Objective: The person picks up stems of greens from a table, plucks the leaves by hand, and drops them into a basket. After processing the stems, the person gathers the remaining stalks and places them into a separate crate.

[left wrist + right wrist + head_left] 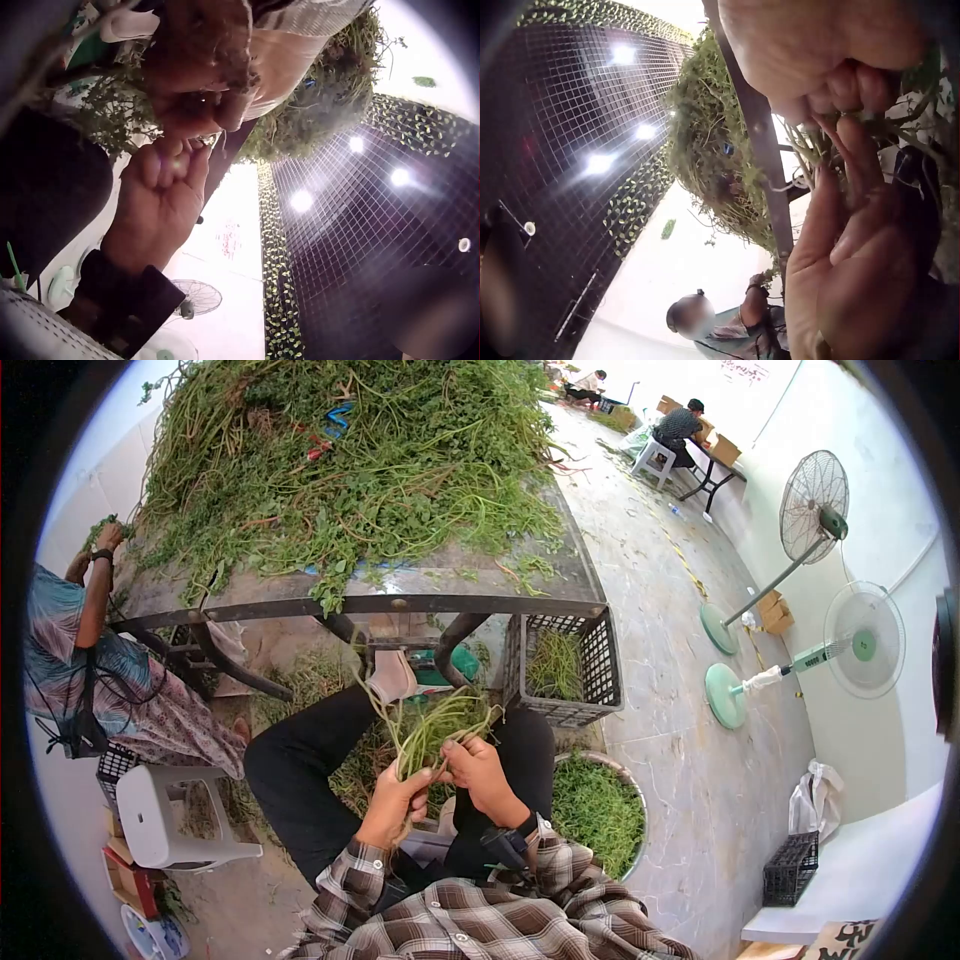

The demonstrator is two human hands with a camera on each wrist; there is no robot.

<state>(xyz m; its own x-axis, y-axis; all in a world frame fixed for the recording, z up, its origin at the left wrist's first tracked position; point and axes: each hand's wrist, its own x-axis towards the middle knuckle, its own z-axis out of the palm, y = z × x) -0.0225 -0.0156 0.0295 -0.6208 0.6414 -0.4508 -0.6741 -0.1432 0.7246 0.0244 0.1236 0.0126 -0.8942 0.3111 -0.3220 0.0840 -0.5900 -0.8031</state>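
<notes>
from afar i see my l hand [394, 806] & r hand [481, 774] fingers pinching stems [425, 738], long ends pointing fwd past both.

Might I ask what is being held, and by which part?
A bunch of green stems: the left hand grips it at its near end, and the right hand pinches it there too.

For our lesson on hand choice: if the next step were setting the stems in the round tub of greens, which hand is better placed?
Probably the right hand: the tub stands on its side, beside the right leg. The left hand is farther away; both grip stems.
</notes>
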